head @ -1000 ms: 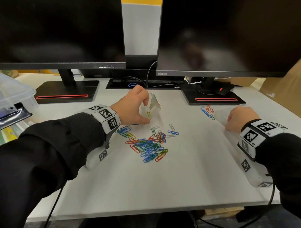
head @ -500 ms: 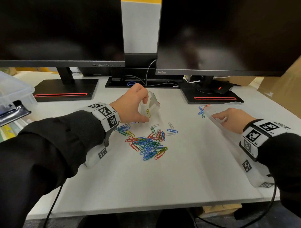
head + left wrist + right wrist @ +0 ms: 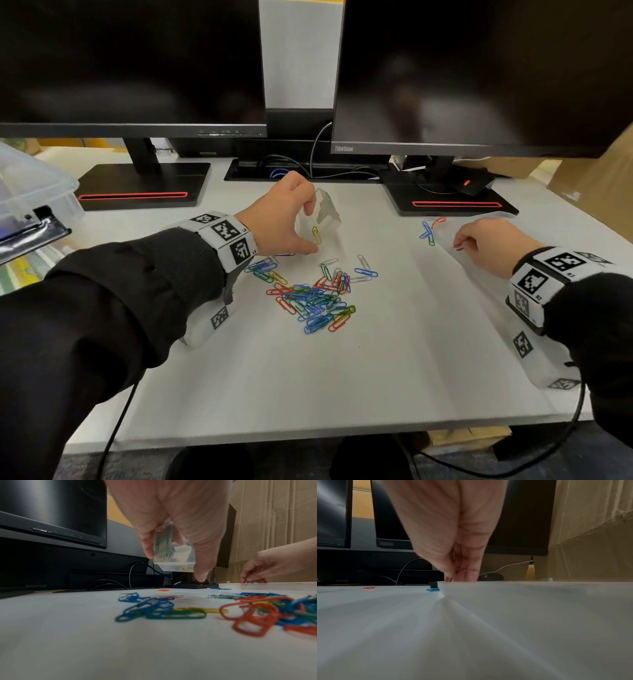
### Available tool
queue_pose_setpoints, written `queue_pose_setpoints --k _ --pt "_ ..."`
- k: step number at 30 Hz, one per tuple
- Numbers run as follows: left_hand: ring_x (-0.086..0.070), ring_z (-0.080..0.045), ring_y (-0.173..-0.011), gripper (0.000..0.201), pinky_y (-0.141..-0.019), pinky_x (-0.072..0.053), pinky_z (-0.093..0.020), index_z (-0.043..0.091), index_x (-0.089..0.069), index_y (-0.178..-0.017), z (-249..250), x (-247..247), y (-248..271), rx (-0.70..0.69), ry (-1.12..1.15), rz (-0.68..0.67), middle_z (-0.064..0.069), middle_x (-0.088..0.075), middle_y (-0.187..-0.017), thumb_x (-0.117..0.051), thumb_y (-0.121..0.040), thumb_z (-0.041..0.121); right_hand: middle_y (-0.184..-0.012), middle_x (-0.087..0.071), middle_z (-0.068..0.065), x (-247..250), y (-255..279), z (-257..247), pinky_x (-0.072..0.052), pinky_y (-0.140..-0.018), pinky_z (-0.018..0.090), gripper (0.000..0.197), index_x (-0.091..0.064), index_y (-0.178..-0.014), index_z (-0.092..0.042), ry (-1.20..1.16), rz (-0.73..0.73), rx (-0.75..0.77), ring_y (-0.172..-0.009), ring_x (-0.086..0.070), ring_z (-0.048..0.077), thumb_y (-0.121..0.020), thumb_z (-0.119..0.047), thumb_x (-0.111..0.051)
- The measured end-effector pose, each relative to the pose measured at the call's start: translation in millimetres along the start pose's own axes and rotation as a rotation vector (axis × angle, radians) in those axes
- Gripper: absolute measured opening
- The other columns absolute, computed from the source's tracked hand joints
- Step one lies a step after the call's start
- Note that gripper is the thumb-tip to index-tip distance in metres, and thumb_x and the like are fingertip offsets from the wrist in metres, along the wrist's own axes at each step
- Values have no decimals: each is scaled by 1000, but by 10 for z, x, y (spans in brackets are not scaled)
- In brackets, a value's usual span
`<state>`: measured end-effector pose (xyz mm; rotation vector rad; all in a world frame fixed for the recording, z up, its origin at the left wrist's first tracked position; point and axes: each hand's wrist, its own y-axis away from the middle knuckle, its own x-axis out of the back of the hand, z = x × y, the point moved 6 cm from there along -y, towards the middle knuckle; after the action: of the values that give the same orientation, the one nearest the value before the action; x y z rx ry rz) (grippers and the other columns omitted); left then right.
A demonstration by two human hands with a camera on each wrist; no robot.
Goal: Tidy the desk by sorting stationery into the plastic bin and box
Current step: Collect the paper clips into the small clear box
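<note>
My left hand [image 3: 311,229] grips a small clear plastic box [image 3: 327,219], tilted above the desk, with a yellow paper clip [image 3: 315,234] inside. The left wrist view shows this box [image 3: 178,561] between thumb and fingers of that hand [image 3: 175,566]. A pile of coloured paper clips [image 3: 315,301] lies just in front of it, also visible in the left wrist view [image 3: 248,612]. At the right, my right hand [image 3: 464,241] pinches a red paper clip [image 3: 458,246] over a translucent plastic lid [image 3: 493,216]. Its fingertips [image 3: 467,576] touch down at the lid's edge [image 3: 505,586].
Three or so loose clips [image 3: 428,231] lie left of the lid. Two dark monitors on black stands [image 3: 144,185] fill the back. A clear plastic bin [image 3: 30,185] and black clipboard [image 3: 30,233] sit at far left. Cardboard [image 3: 599,178] stands at the right.
My right hand has shifted slightly left over the lid, and its fingers now pinch a red clip. The left hand still holds the tilted box in the same spot.
</note>
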<state>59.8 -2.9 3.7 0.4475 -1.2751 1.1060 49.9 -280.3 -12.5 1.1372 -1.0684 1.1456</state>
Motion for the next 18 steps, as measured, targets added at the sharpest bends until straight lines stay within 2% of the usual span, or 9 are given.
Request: queue_pose_setpoints --k 2,4,6,7,9,10,12,15,18 --pt "-40 -14 -102 50 -85 -40 -22 21 -42 -90 1 6 3 3 4 1 -2 -39 -122 -83 -63 30 -131 -55 8 49 -4 -10 -38 -104 31 32 -60 -121 -16 -9 15 -19 -120 -50 25 -96 -11 -40" --pt "-40 -14 -103 50 -85 -39 -22 21 -42 -91 0 13 7 7 4 3 -1 -39 -122 -83 -63 30 -125 -58 12 144 22 -1 -40 -101 35 29 -61 -118 -12 -104 136 -35 -115 -52 28 -97 -11 -41" --pt "-40 -14 -104 50 -84 -39 -22 21 -42 -91 -3 9 5 7 2 2 -1 -39 -123 -83 -63 30 -111 -64 13 234 93 -10 -44 -93 35 25 -64 -112 -8 -324 343 27 -96 -59 25 -95 -11 -45" --pt "-40 -13 -104 50 -84 -39 -21 22 -42 -91 -3 6 3 7 3 1 -1 -39 -123 -83 -63 30 -102 -66 9 249 142 -42 -47 -89 32 23 -67 -108 -9 -457 387 79 -84 -61 19 -94 -13 -49" --pt "-39 -13 -103 50 -84 -38 -21 22 -42 -91 -2 2 0 6 5 -1 -1 -39 -123 -83 -64 30 -89 -66 -3 208 201 -139 -47 -83 27 20 -69 -104 -15 -617 336 163 -74 -60 6 -92 -20 -54" --pt "-39 -13 -102 50 -84 -38 -21 22 -42 -91 -3 2 -2 5 6 -1 -1 -39 -123 -83 -64 30 -89 -66 -6 186 206 -174 -45 -82 25 20 -69 -105 -17 -614 318 187 -77 -59 5 -91 -22 -56" --pt "-39 -13 -102 50 -84 -38 -22 22 -42 -91 -1 4 -4 3 8 -1 -1 -39 -122 -83 -63 30 -102 -66 -2 171 175 -182 -41 -85 24 22 -68 -109 -18 -544 305 188 -88 -57 10 -89 -17 -59" --pt "-40 -14 -99 50 -84 -38 -23 22 -41 -89 5 6 2 -6 9 -1 -2 -39 -121 -83 -63 30 -119 -57 7 30 90 -71 -41 -86 28 35 -64 -114 -18 -357 143 53 -101 -53 18 -82 -4 -64" --pt "-39 -13 -99 49 -82 -36 -22 22 -41 -88 9 9 4 -14 9 0 -1 -39 -120 -83 -63 30 -119 -57 10 -49 38 73 -43 -89 32 35 -62 -110 -16 -324 82 -94 -102 -52 23 -78 -1 -65"
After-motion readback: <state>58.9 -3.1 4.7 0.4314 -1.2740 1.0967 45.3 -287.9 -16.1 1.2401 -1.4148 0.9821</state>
